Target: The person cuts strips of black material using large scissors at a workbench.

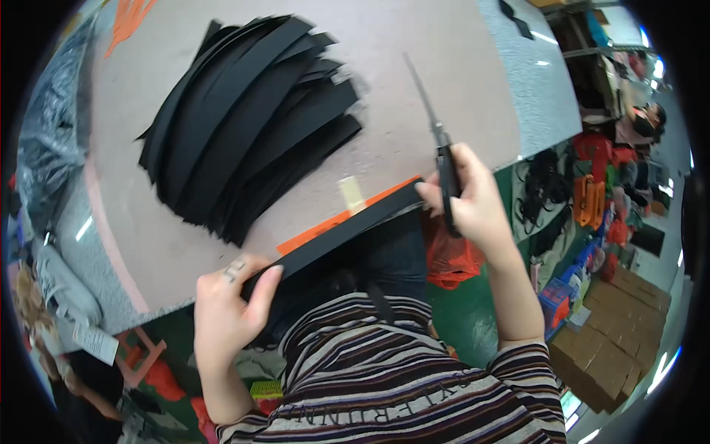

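A black strip [340, 235] is stretched between my two hands along the table's near edge. My left hand [240, 296] is closed on its left end, thumb on top. My right hand [470, 192] holds black-handled scissors [446, 166] whose blades point away from me, and its fingertips also pinch the strip's right end. An orange strip [314, 233] lies on the table just behind the black one, with a piece of pale tape [352, 194] across it. Beyond them lies a large fanned pile of black strips [244, 118].
The pale table [436, 29] has orange strips [129, 22] at its far left and a small black piece [515, 18] at its far right. Clear plastic [55, 118] covers the left edge. Cardboard boxes [610, 333] stand on the floor at right. Other people are at both sides.
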`<state>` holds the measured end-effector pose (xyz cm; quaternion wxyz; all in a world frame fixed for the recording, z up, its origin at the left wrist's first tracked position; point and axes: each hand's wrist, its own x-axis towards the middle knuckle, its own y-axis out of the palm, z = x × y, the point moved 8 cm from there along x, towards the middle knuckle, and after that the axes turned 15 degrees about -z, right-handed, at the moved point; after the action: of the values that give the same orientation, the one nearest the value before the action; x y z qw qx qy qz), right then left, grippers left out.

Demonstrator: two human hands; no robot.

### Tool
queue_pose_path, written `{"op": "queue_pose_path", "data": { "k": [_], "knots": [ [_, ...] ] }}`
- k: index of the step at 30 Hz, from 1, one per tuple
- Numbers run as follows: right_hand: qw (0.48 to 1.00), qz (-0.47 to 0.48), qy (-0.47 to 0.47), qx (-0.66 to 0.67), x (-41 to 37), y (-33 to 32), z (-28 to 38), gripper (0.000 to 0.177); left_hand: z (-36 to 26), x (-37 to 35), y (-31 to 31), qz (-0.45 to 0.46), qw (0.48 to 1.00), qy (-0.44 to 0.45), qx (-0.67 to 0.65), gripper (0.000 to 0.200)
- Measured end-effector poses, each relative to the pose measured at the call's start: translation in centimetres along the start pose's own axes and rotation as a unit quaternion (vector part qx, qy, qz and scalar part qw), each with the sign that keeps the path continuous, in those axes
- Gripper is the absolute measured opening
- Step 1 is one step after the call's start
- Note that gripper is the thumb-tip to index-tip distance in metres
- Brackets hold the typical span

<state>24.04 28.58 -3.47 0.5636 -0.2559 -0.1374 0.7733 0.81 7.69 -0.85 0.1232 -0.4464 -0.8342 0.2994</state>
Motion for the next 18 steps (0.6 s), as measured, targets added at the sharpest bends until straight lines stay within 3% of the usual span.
{"op": "queue_pose_path", "data": {
  "k": [2, 18],
  "knots": [
    [1.000, 0.006, 0.009, -0.013, 0.1, 0.1, -0.4, 0.029, 0.1, -0.1, 0.2, -0.016, 0.999, 0.035, 0.006, 0.009],
    [0.999, 0.017, -0.020, -0.021, 0.2, 0.2, -0.3, 0.026, 1.1, 0.6, 1.2, -0.029, 0.997, -0.051, 0.051, 0.015]
  ]
}}
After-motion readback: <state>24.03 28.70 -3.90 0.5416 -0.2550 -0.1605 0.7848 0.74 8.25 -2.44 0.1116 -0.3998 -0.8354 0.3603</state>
